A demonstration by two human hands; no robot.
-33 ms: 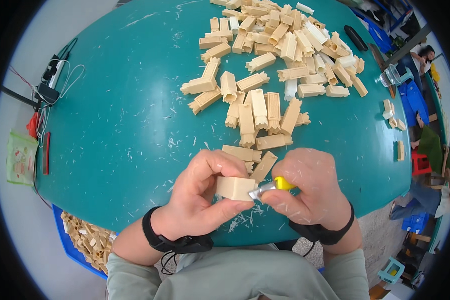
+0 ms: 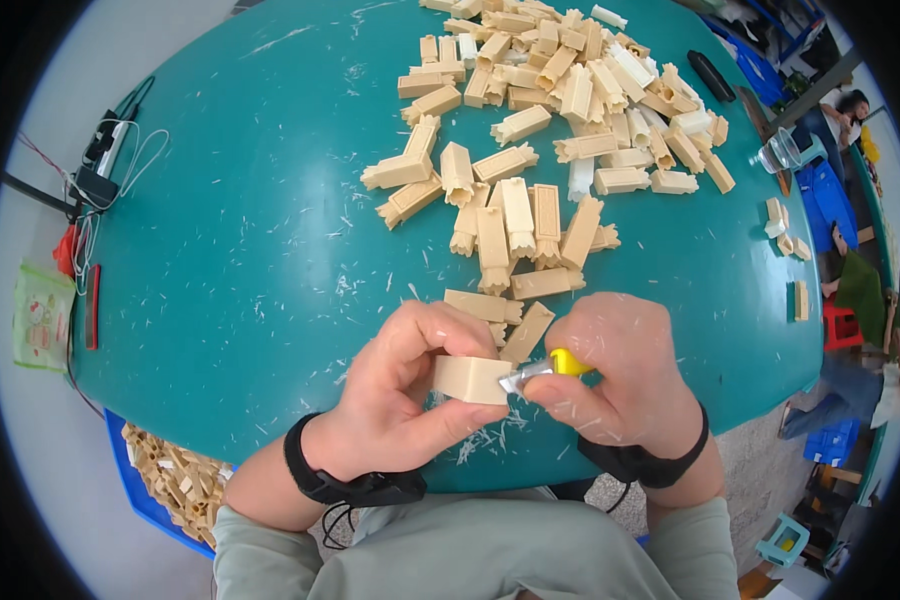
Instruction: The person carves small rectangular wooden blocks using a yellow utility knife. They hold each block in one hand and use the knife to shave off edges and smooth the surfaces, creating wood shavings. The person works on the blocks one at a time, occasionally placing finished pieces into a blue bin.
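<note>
Near the table's front edge, my left hand (image 2: 410,385) is closed round a small beige plastic block (image 2: 470,380), thumb below and fingers above. Its right end sticks out of the grip. My right hand (image 2: 620,370) grips a yellow-handled utility knife (image 2: 568,363), and the metal blade end meets the right edge of the block. Thin pale shavings (image 2: 490,438) lie on the green table just below the hands. Right behind my hands lie several similar beige blocks (image 2: 527,333), loose on the table.
A large heap of beige and whitish blocks (image 2: 580,95) covers the far middle of the green table (image 2: 230,250). On the right stand a clear cup (image 2: 780,150) and several small blocks (image 2: 785,228). A blue bin (image 2: 135,490) of pieces sits at lower left. Another person (image 2: 848,110) is far right.
My right hand and the knife have shifted very slightly upward at the block's edge. Both grips are the same, and the heap has not moved.
</note>
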